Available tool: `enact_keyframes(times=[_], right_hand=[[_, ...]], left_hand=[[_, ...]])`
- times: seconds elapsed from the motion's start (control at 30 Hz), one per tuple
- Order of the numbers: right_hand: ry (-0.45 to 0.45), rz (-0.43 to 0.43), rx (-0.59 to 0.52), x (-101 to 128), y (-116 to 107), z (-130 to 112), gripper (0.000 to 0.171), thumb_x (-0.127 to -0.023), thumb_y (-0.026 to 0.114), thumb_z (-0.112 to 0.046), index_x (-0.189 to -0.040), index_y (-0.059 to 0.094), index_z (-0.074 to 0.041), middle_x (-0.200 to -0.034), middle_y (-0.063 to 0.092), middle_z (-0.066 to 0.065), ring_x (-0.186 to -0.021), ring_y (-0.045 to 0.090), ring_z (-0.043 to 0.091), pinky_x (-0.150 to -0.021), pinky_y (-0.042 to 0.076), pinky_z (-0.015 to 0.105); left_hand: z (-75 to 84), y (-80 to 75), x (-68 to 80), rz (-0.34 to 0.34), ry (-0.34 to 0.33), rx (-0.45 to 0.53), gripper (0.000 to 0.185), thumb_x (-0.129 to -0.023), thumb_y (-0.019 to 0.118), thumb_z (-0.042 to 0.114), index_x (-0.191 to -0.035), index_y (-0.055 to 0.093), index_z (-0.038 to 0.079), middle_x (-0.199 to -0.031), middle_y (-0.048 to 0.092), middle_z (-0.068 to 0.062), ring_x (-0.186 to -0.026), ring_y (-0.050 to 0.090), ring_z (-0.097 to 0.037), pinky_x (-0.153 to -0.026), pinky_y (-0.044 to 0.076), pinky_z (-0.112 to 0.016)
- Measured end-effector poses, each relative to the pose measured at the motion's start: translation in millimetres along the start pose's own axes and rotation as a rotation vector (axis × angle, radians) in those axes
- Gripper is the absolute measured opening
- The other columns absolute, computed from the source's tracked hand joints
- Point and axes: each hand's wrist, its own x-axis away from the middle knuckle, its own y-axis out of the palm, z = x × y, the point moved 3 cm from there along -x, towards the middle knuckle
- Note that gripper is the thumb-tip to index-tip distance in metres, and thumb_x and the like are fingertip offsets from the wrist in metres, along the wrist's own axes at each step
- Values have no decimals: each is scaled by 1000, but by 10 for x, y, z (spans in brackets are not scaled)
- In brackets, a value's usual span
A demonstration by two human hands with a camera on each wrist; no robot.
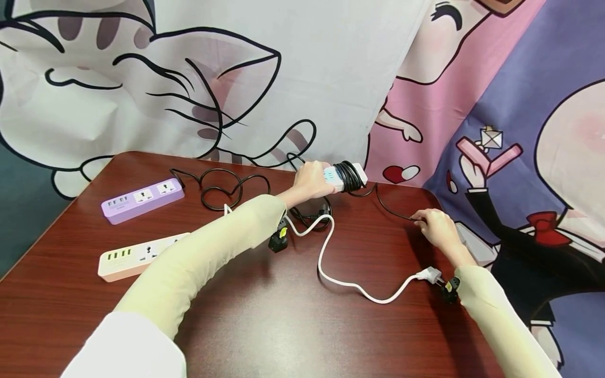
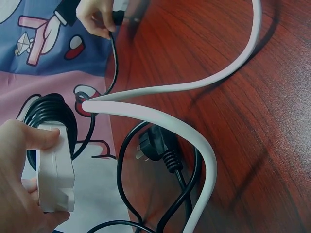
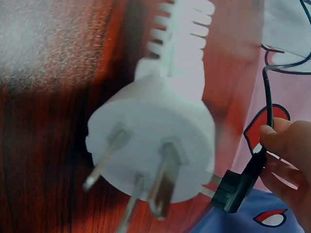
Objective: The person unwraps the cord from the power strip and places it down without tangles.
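Note:
My left hand [image 1: 309, 181] grips a white power strip [image 1: 333, 179] near the back of the table, thumb along one side in the left wrist view. Black cord [image 1: 348, 176] is wound in several turns round the strip's far end. From there a loose length runs right to my right hand [image 1: 437, 228]. Thumb and fingers pinch that cord just behind its black plug [image 3: 231, 191], whose prongs show in the right wrist view. A white plug [image 3: 150, 136] looms large before that camera; its white cord [image 1: 326, 268] curves over the table toward my left wrist.
On the left lie a purple power strip [image 1: 143, 200] and a white and peach one [image 1: 134, 258], partly hidden by my left sleeve. Black cord loops [image 1: 222, 189] and another black plug [image 2: 158, 142] lie behind and below my left arm. A printed cloth [image 1: 331, 79] hangs behind the table.

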Motion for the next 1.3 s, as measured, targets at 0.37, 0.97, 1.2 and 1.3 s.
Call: enact_keyframes(times=[0.37,0.97,1.2,1.3], right_hand=[[-46,-108,33,-7,148,-16,16,-74,76,-1,-89,72,-8,-78,68,9,-81,64,32,-68,48,50],[-93,-130,43,-133,156,-173,14,-77,78,-16,-89,73,-10,-89,74,10,-87,67,33,-73,50,50],[-220,255,-23,-305,-91,-492,27,-69,83,-30,-84,71,-11,-78,68,6,-78,63,26,-65,47,45],[-313,359,-75,-381,-155,-683,25,-68,84,-24,-83,71,-9,-78,67,7,-78,61,25,-66,46,43]], left_hand=[[3,34,10,-6,5,8,55,-71,80,37,-121,65,19,-97,69,-4,-85,63,-21,-67,50,-33],[12,44,24,-18,12,23,57,-71,80,35,-124,64,20,-96,69,-4,-83,63,-21,-64,49,-32],[8,56,31,-19,18,16,55,-70,80,34,-121,65,21,-95,69,-5,-84,62,-22,-64,48,-32],[-2,66,32,-22,11,16,55,-70,80,34,-121,65,21,-95,69,-5,-85,62,-22,-64,49,-32]])
